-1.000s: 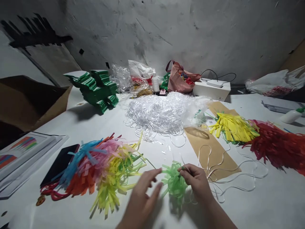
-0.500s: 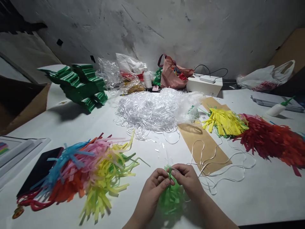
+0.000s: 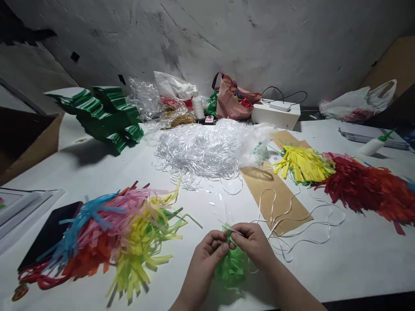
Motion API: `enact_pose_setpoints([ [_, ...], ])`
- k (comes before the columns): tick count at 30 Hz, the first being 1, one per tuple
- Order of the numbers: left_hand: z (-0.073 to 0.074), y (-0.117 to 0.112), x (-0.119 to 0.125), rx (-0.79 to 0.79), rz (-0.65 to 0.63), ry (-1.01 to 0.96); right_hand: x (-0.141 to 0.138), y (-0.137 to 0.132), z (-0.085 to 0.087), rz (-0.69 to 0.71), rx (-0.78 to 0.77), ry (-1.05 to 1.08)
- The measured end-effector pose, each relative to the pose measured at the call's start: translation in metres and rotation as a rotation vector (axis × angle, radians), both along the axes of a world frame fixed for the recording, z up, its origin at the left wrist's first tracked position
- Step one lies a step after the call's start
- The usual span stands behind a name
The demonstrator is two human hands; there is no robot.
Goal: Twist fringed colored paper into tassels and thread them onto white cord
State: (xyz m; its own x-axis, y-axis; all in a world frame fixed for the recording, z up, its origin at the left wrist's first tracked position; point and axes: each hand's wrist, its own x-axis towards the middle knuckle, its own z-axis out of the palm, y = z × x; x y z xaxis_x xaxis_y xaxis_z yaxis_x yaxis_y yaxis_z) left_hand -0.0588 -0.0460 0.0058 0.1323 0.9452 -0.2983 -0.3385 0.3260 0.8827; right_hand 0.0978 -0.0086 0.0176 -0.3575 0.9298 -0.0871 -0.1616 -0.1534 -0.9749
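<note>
A green tissue-paper tassel [image 3: 231, 270] hangs below my two hands near the front of the table. The fingers of my left hand [image 3: 212, 250] are closed on its upper neck. My right hand [image 3: 251, 242] pinches a thin white cord [image 3: 235, 230] that crosses the top of the tassel, its fingertips close to those of the left. From there the cord's long loops [image 3: 292, 248] spread to the right over a brown paper sheet [image 3: 279, 198]. Just what lies between the right fingertips is partly hidden.
Coloured fringe tassels [image 3: 126, 233] lie on the left over a dark flat case [image 3: 48, 235]. Yellow [image 3: 303, 164] and red tassels [image 3: 363, 185] lie on the right. Behind is a heap of white cord [image 3: 201, 149], a green cut-paper stack [image 3: 103, 116] and a glue bottle [image 3: 372, 147].
A white cord end now shows across the tassel's neck at my right fingertips. Both hands stay nearly in place; the whole view has shifted slightly.
</note>
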Motion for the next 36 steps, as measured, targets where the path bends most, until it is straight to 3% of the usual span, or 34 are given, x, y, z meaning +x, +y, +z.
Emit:
enact_pose_setpoints([
  [10,-0.001,-0.002,-0.005,0.159,0.020,0.340,0.002,0.001,-0.008,0.009,-0.032,-0.146],
  [14,0.000,-0.006,-0.004,0.255,-0.024,0.457,0.002,-0.001,-0.010,0.041,0.076,-0.219],
  [20,-0.006,-0.010,-0.001,0.257,0.062,0.510,0.000,-0.002,-0.006,0.018,0.179,-0.252],
  [29,-0.020,-0.015,0.000,0.160,0.162,0.360,-0.001,-0.001,-0.011,0.037,0.186,-0.319],
  [33,-0.022,-0.006,-0.004,-0.028,0.250,0.083,0.005,0.003,-0.013,0.003,0.162,-0.314],
  [36,-0.022,-0.002,-0.010,-0.142,0.318,-0.073,0.008,0.003,-0.010,-0.069,0.252,-0.297],
])
